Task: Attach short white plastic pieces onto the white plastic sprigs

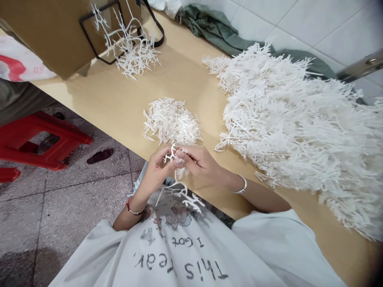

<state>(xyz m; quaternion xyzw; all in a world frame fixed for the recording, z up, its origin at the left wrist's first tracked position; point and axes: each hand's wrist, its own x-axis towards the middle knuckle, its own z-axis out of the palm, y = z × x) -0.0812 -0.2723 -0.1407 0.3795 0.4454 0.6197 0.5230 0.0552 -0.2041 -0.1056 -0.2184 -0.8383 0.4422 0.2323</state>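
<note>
My left hand [156, 169] and my right hand [200, 163] meet at the near edge of the table, both pinched on one white plastic branch frame [179, 190] that hangs down toward my lap. Just beyond my fingers lies a small pile of short white plastic pieces [171, 121]. To the right spreads a big heap of white plastic frames [302, 123]. My right wrist wears a silver bangle, my left a red cord bracelet.
The tan table [119, 103] runs diagonally. Bare white stripped frames [131, 52] lie at the far end beside a brown cardboard box [50, 32] with a black wire stand. A green cloth [218, 30] lies by the tiled wall. A red stool [44, 139] stands on the floor at left.
</note>
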